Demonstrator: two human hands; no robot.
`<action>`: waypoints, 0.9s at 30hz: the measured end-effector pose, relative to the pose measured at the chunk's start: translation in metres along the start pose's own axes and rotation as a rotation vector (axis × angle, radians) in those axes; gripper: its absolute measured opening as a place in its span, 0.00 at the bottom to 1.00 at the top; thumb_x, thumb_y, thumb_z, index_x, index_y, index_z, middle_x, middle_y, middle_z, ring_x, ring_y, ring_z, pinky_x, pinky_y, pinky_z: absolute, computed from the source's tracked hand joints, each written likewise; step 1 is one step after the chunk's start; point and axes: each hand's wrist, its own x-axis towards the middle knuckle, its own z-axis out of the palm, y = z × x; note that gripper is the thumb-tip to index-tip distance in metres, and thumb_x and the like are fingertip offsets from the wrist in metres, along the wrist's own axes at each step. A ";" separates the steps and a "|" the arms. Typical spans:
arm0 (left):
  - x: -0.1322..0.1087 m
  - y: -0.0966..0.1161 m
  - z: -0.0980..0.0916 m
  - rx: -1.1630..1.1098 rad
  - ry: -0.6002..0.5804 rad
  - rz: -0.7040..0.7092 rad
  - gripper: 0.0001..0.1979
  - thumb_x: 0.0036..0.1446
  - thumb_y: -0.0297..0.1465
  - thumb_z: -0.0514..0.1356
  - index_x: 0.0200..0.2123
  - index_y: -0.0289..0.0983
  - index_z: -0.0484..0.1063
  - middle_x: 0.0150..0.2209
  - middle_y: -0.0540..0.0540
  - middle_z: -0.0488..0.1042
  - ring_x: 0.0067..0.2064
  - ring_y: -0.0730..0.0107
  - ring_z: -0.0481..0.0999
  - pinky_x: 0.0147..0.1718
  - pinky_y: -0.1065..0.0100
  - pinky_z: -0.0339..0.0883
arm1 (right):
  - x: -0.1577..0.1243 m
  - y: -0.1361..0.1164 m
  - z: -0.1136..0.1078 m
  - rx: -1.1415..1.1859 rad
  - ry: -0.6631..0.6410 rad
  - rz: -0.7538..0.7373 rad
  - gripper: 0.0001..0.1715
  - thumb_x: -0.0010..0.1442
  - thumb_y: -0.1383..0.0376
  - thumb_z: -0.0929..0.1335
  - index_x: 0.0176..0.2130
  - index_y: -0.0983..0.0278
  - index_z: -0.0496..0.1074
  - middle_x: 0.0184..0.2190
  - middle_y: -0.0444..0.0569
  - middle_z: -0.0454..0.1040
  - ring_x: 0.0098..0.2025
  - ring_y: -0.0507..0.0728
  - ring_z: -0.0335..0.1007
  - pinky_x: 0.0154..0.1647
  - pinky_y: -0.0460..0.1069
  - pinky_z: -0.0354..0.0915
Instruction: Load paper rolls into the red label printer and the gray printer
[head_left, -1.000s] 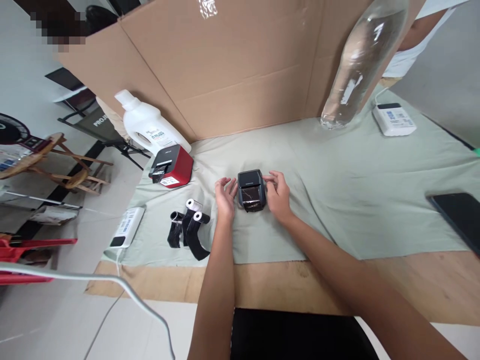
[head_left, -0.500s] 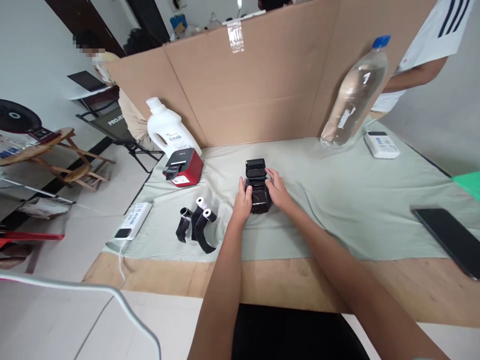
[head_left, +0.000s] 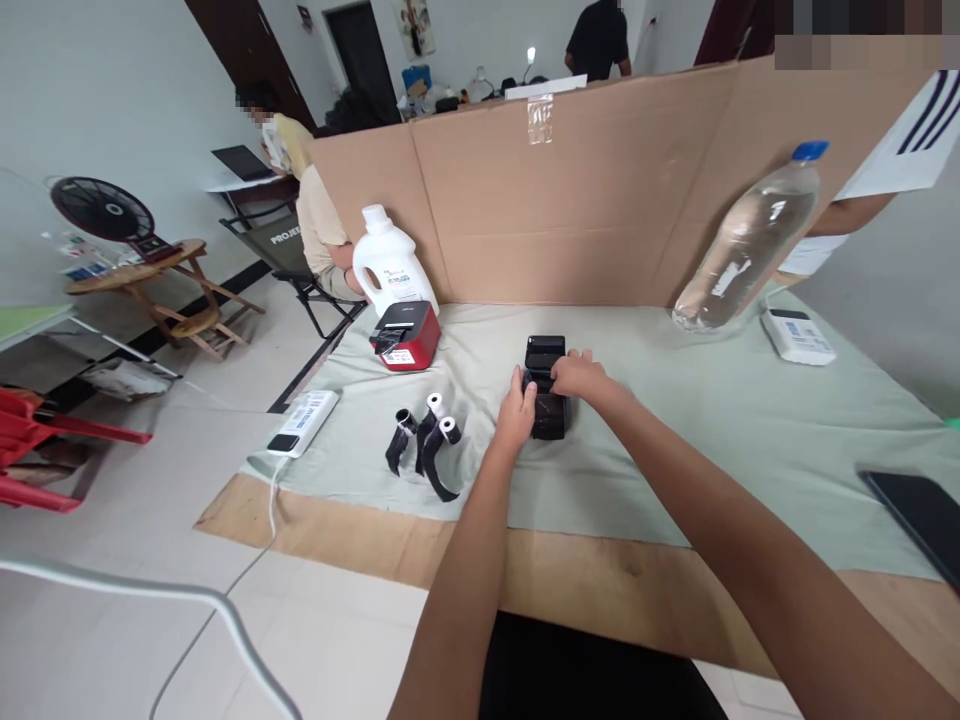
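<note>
Right grip (head_left: 583, 377) shifted inward over black device (head_left: 550, 424) (lid (head_left: 545, 350) raised)

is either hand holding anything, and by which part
The left hand steadies the black device at its left side. Whether the right hand, beside the open lid, grips anything is hidden.

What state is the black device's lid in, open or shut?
Open: the black device has its lid flipped back behind the body; the left hand is at its side, the right hand over its middle.
</note>
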 end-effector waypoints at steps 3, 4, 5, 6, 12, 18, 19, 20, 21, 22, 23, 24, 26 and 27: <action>0.001 0.000 0.000 0.029 -0.007 -0.005 0.34 0.71 0.44 0.47 0.74 0.33 0.48 0.72 0.37 0.58 0.73 0.58 0.58 0.71 0.59 0.51 | 0.002 -0.003 -0.001 -0.008 -0.011 0.004 0.20 0.47 0.59 0.78 0.40 0.63 0.80 0.50 0.64 0.66 0.59 0.76 0.58 0.53 0.69 0.64; 0.002 0.000 0.001 0.036 -0.005 -0.008 0.34 0.71 0.43 0.46 0.74 0.33 0.48 0.72 0.36 0.58 0.72 0.57 0.59 0.71 0.58 0.51 | 0.001 -0.003 -0.002 -0.012 -0.016 0.001 0.19 0.47 0.61 0.78 0.40 0.64 0.80 0.50 0.64 0.66 0.59 0.76 0.59 0.54 0.68 0.64; 0.002 0.001 0.001 0.036 -0.001 -0.010 0.34 0.71 0.43 0.46 0.73 0.32 0.49 0.71 0.36 0.59 0.72 0.56 0.59 0.70 0.58 0.52 | -0.001 -0.003 -0.003 -0.016 -0.022 -0.003 0.19 0.47 0.62 0.78 0.40 0.64 0.79 0.51 0.64 0.65 0.59 0.75 0.59 0.54 0.66 0.65; 0.002 0.002 0.000 0.028 0.004 -0.010 0.34 0.71 0.42 0.46 0.73 0.32 0.49 0.71 0.36 0.60 0.72 0.56 0.60 0.70 0.58 0.52 | -0.003 -0.002 -0.005 -0.020 -0.027 -0.008 0.19 0.47 0.63 0.78 0.41 0.65 0.79 0.51 0.64 0.65 0.58 0.75 0.60 0.54 0.65 0.65; 0.002 0.006 -0.001 -0.078 0.018 -0.068 0.33 0.72 0.45 0.42 0.73 0.36 0.52 0.69 0.41 0.65 0.71 0.61 0.62 0.70 0.61 0.51 | -0.012 0.002 -0.008 -0.070 -0.015 0.020 0.21 0.53 0.63 0.75 0.48 0.64 0.76 0.53 0.61 0.63 0.56 0.70 0.63 0.51 0.58 0.66; 0.004 0.005 -0.002 -0.085 0.039 -0.095 0.34 0.71 0.47 0.42 0.72 0.34 0.55 0.66 0.38 0.69 0.69 0.59 0.65 0.69 0.60 0.54 | -0.010 0.001 -0.008 -0.089 -0.048 0.022 0.20 0.52 0.65 0.76 0.46 0.66 0.76 0.45 0.57 0.70 0.48 0.63 0.69 0.47 0.52 0.67; 0.005 0.005 -0.002 -0.083 0.043 -0.096 0.34 0.71 0.47 0.42 0.72 0.34 0.56 0.66 0.38 0.69 0.69 0.58 0.65 0.69 0.60 0.54 | -0.011 0.000 -0.010 -0.090 -0.046 0.014 0.19 0.52 0.66 0.76 0.45 0.66 0.76 0.42 0.56 0.71 0.48 0.63 0.69 0.47 0.52 0.68; 0.005 0.005 -0.002 -0.084 0.046 -0.098 0.34 0.71 0.47 0.42 0.72 0.34 0.56 0.66 0.38 0.69 0.69 0.58 0.65 0.69 0.60 0.55 | -0.011 -0.001 -0.011 -0.089 -0.044 0.006 0.18 0.52 0.67 0.76 0.44 0.66 0.76 0.39 0.55 0.71 0.49 0.63 0.70 0.46 0.51 0.68; 0.005 0.005 -0.002 -0.086 0.050 -0.101 0.34 0.71 0.47 0.42 0.71 0.34 0.56 0.66 0.38 0.69 0.69 0.58 0.66 0.69 0.60 0.55 | -0.012 -0.002 -0.013 -0.088 -0.040 -0.002 0.16 0.51 0.68 0.76 0.42 0.66 0.77 0.37 0.54 0.72 0.49 0.64 0.70 0.46 0.51 0.69; 0.005 0.006 -0.002 -0.089 0.055 -0.103 0.34 0.71 0.47 0.42 0.71 0.34 0.57 0.65 0.38 0.69 0.69 0.58 0.66 0.69 0.60 0.55 | -0.014 -0.002 -0.014 -0.090 -0.034 -0.010 0.15 0.51 0.69 0.76 0.41 0.66 0.77 0.35 0.54 0.72 0.49 0.64 0.70 0.46 0.51 0.70; 0.005 0.006 -0.003 -0.089 0.059 -0.106 0.34 0.71 0.47 0.42 0.71 0.34 0.57 0.65 0.38 0.69 0.69 0.58 0.66 0.69 0.59 0.55 | -0.015 -0.002 -0.017 -0.084 -0.027 -0.010 0.14 0.51 0.69 0.76 0.40 0.66 0.76 0.34 0.53 0.73 0.48 0.64 0.71 0.44 0.52 0.70; 0.005 0.006 -0.003 -0.087 0.063 -0.110 0.34 0.71 0.47 0.42 0.71 0.33 0.58 0.65 0.38 0.69 0.69 0.57 0.66 0.69 0.59 0.55 | -0.016 -0.001 -0.019 -0.060 -0.022 0.003 0.14 0.51 0.68 0.76 0.39 0.66 0.76 0.34 0.53 0.73 0.45 0.63 0.73 0.42 0.52 0.72; 0.005 0.007 -0.004 -0.080 0.067 -0.117 0.34 0.71 0.47 0.42 0.70 0.33 0.58 0.66 0.37 0.69 0.69 0.57 0.66 0.68 0.59 0.55 | -0.019 0.003 -0.024 0.059 -0.027 0.058 0.14 0.51 0.67 0.77 0.39 0.65 0.76 0.34 0.52 0.73 0.36 0.60 0.74 0.35 0.52 0.73; 0.005 0.008 -0.004 -0.077 0.066 -0.120 0.34 0.71 0.47 0.42 0.70 0.34 0.59 0.66 0.37 0.69 0.68 0.57 0.66 0.68 0.59 0.55 | -0.020 0.005 -0.027 0.145 -0.037 0.089 0.15 0.50 0.67 0.77 0.39 0.65 0.76 0.35 0.51 0.72 0.33 0.58 0.73 0.31 0.52 0.74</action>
